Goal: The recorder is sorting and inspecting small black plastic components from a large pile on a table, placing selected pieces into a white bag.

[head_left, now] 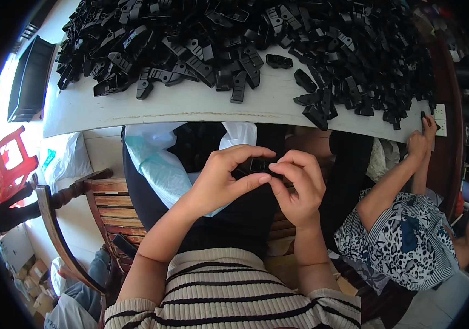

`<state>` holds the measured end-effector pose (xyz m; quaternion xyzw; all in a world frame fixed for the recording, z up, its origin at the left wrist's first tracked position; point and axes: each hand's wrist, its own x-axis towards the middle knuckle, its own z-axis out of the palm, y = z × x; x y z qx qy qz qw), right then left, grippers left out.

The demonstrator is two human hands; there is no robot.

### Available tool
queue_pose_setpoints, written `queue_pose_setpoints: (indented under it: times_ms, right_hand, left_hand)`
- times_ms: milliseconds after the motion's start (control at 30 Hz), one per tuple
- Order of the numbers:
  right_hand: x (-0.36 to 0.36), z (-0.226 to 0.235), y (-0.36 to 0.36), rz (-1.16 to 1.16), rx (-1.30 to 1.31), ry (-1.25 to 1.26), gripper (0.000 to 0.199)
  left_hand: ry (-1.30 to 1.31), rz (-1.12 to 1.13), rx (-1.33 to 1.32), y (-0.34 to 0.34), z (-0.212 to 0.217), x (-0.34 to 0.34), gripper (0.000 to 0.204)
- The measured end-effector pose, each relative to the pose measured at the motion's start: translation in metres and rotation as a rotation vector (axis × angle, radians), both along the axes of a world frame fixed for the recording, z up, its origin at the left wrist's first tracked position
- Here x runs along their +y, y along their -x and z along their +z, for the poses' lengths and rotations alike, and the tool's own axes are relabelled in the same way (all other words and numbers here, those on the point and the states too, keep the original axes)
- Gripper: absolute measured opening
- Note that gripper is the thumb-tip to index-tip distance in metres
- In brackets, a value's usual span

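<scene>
Over my lap, my left hand (pixel 226 178) curls its thumb and fingers around a small black plastic part (pixel 258 163). My right hand (pixel 302 186) is closed at the part's right end, its index fingertip and thumb touching it; the fingers partly hide the piece. Below my hands, a white and teal plastic sack (pixel 155 164) lies open across my lap with dark pieces inside. Beyond it, a big heap of similar black plastic parts (pixel 190 57) covers the far side of the white table (pixel 190 104).
At the right, another person (pixel 404 236) in a patterned top works with both hands at the table's right end, by a white socket strip (pixel 440 120). To the left are a wooden chair (pixel 108 205), a red plastic stool (pixel 12 164) and a black bin (pixel 30 79).
</scene>
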<state>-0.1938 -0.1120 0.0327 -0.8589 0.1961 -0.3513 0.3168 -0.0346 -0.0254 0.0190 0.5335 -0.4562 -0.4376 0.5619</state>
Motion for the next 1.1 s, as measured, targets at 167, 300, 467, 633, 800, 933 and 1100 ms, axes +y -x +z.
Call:
queue_pose_setpoints:
  times_ms: [167, 300, 467, 633, 800, 933, 1100]
  right_hand:
    - [0.003, -0.006, 0.001, -0.016, -0.109, -0.706, 0.036]
    - [0.009, -0.015, 0.005, 0.035, -0.137, -1.028, 0.024]
    - [-0.014, -0.02, 0.006, -0.351, -0.029, -0.249, 0.033]
    - [-0.054, -0.023, 0.008, -0.686, 0.176, 0.068, 0.024]
    - [-0.037, -0.023, -0.017, -0.553, 0.087, -0.011, 0.015]
    - [-0.013, -0.016, -0.025, -0.131, 0.066, -0.185, 0.019]
    - [-0.049, -0.007, -0.018, -0.323, 0.131, 0.152, 0.025]
  left_hand:
    - [0.043, 0.025, 0.214, 0.003, 0.004, -0.001, 0.03]
    - [0.099, -0.012, -0.034, -0.002, -0.003, 0.002, 0.029]
    - [-0.02, -0.045, -0.407, -0.025, 0.006, 0.017, 0.028]
    - [0.075, 0.096, -0.635, -0.033, 0.008, 0.018, 0.023]
    - [-0.009, 0.127, -0.143, 0.007, -0.012, -0.009, 0.045]
    - [0.046, 0.217, 0.287, 0.025, -0.017, -0.021, 0.039]
    - [-0.027, 0.243, 0.368, 0.006, -0.015, -0.014, 0.019]
